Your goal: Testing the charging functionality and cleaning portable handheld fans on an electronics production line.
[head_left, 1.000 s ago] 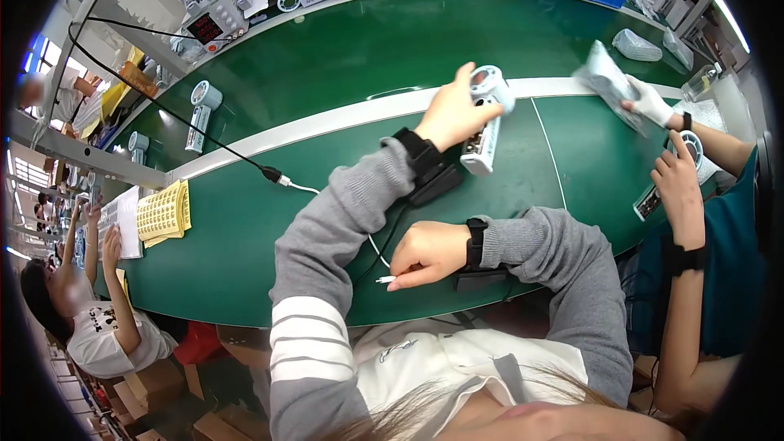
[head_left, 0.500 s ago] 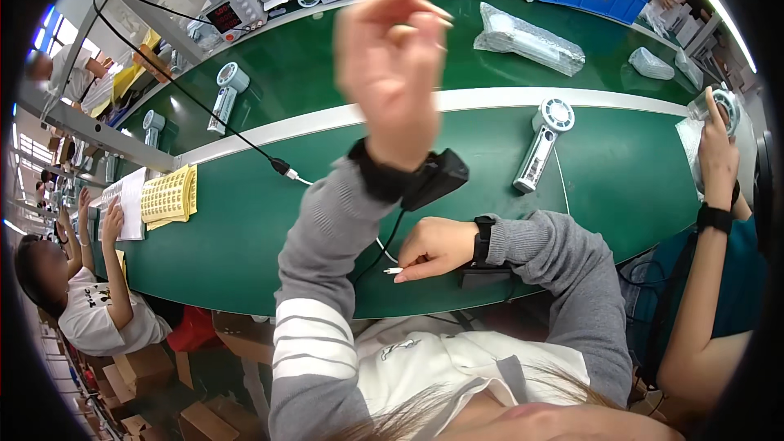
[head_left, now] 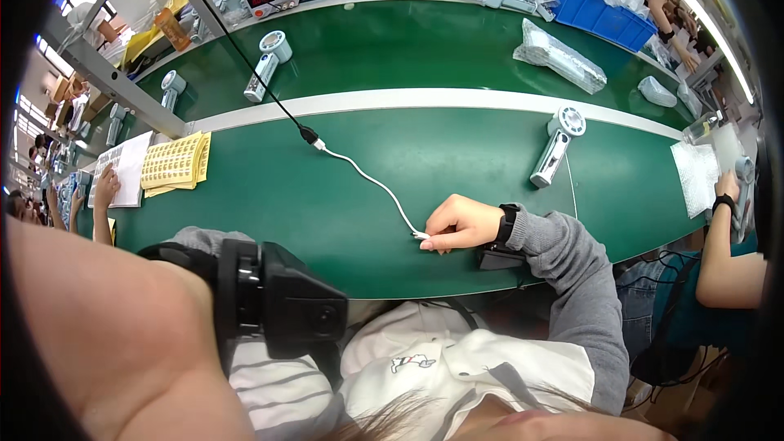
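Here's the white cable (head_left: pixel 384 188), curving from near the table's (head_left: pixel 261 204) far edge, its loose end pinched closer to the near edge. And the pale handheld fan (head_left: pixel 556 147) lies right of centre, round head toward that far edge.

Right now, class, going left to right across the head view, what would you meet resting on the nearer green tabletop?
White paper sheets, yellow rectangular paper sheets, thin white cable, bare right hand pinching the cable's end, pale round-headed plastic fan, white textured packing sheet.
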Available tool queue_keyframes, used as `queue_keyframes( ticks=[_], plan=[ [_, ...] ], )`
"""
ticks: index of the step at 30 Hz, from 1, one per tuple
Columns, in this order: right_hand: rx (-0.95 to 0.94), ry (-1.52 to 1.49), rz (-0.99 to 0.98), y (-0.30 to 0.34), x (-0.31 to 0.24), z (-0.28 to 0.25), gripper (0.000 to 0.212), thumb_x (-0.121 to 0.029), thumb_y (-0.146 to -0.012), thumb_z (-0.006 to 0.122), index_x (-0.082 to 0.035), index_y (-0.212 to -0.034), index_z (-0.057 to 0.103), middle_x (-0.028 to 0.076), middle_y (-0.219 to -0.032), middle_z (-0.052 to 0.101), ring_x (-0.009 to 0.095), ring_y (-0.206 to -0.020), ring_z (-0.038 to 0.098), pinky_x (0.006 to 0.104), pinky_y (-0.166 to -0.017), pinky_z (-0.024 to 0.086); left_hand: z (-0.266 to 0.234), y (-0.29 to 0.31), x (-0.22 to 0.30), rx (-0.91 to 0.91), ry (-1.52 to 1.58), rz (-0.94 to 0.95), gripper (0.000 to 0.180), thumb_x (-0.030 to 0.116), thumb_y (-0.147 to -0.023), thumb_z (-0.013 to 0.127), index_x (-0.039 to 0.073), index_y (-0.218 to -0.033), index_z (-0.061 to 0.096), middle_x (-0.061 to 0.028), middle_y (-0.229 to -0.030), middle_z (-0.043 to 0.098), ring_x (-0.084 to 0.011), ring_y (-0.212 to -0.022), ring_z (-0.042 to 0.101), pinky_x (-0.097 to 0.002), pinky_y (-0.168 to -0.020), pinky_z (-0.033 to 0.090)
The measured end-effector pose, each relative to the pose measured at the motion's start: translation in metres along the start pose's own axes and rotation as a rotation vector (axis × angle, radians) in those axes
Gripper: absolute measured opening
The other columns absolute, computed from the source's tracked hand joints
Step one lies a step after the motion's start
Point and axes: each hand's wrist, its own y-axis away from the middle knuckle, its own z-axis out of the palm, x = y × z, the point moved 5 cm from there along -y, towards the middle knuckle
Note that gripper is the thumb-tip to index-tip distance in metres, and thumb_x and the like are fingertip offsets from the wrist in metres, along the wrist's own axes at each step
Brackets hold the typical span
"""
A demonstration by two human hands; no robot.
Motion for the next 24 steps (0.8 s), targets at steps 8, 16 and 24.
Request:
queue_keyframes(
  ticks=[8,16,24],
  plan=[
    [0.006,0.031,-0.001,-0.008,-0.002,-0.007,0.031,-0.021,-0.085,0.056,0.002,-0.065,0.058,0.005,-0.054,0.056,0.01,-0.047,0.053,0.0232,-0.044,0.04,-0.002,0.015,0.012,-0.003,-0.013,0.072,0.022,0.027,-0.088,0.045,0.009,-0.1,0.049,-0.0108,-0.093,0.054,-0.0223,-0.085,0.048,-0.0363,-0.072,0.039],
    [0.008,0.007,0.019,-0.006,0.003,-0.007,0.032,-0.021,-0.086,0.055,0.002,-0.064,0.058,0.005,-0.054,0.055,0.01,-0.047,0.053,0.0231,-0.044,0.04,-0.004,0.02,0.006,0.007,0.0,0.052,0.018,0.025,-0.088,0.046,0.01,-0.097,0.049,-0.009,-0.09,0.053,-0.0211,-0.08,0.048,-0.0341,-0.069,0.039],
    [-0.014,-0.02,0.034,-0.008,0.002,-0.008,0.029,-0.02,-0.086,0.055,0.002,-0.068,0.059,0.005,-0.057,0.057,0.01,-0.051,0.055,0.0226,-0.046,0.041,-0.005,0.019,0.006,0.005,-0.008,0.028,0.014,0.024,-0.088,0.048,0.011,-0.094,0.048,-0.0072,-0.086,0.053,-0.0199,-0.076,0.048,-0.0318,-0.066,0.039]
  ],
)
